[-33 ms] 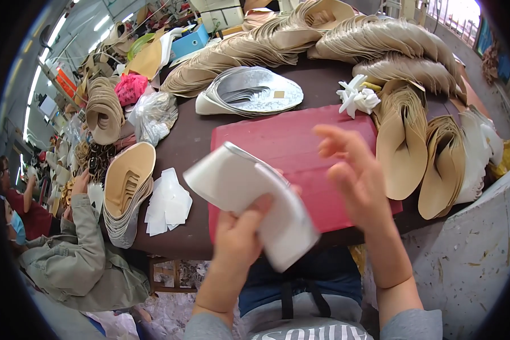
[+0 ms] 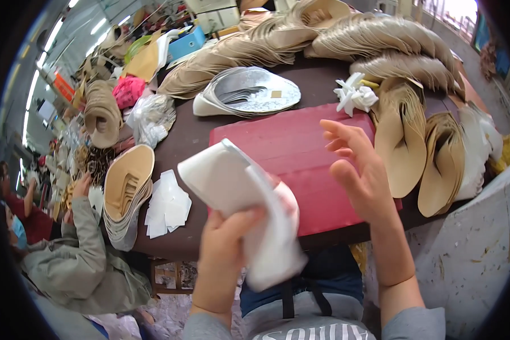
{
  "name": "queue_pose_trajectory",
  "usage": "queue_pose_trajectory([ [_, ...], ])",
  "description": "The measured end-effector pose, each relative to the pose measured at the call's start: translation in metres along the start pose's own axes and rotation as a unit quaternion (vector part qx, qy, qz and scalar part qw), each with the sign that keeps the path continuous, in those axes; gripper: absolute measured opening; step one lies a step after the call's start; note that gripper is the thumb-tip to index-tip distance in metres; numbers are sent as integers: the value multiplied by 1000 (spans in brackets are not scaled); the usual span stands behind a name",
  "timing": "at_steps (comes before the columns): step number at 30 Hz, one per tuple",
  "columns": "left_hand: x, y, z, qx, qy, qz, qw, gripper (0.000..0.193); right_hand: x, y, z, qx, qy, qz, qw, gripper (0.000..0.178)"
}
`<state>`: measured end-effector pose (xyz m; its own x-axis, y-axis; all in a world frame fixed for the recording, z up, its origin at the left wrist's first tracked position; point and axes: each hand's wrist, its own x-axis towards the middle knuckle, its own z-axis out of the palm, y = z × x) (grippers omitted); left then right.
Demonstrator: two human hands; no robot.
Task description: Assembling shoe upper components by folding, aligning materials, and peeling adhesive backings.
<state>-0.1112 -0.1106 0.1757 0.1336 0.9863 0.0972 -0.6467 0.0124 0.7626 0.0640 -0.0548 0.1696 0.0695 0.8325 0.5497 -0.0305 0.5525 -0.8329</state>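
My left hand (image 2: 226,249) grips a white, stiff, insole-shaped piece (image 2: 226,175), or a thin stack of them, by its lower end and holds it tilted over the near table edge. My right hand (image 2: 360,170) hovers just to the right of it with the fingers spread and nothing in them. Both hands are above a red mat (image 2: 300,136) that lies on the dark brown table (image 2: 192,136).
Fanned stacks of tan insoles (image 2: 402,130) stand to the right and along the back. A silver insole pile (image 2: 249,93), white bows (image 2: 354,93), loose white pieces (image 2: 167,207) and another tan stack (image 2: 127,181) lie to the left. A person in a grey jacket (image 2: 79,255) works at the left.
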Motion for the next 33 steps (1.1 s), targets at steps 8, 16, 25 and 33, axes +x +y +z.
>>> queue_pose_trajectory([
  [8, 103, 18, -21, 801, -121, 68, 583, 38, -65, 49, -92, -98, -119, 230, 961, 13],
  [16, 150, -101, 2, 841, -103, 321, 423, 63, -66, 41, -143, -422, 103, 32, 900, 16],
  [25, 55, -119, 5, 765, -265, 170, 561, 38, -90, 58, -272, -527, 127, 86, 836, 18],
  [33, 94, -179, 113, 651, -314, 292, 626, 23, -84, 27, -252, -619, 288, 110, 722, 9],
])
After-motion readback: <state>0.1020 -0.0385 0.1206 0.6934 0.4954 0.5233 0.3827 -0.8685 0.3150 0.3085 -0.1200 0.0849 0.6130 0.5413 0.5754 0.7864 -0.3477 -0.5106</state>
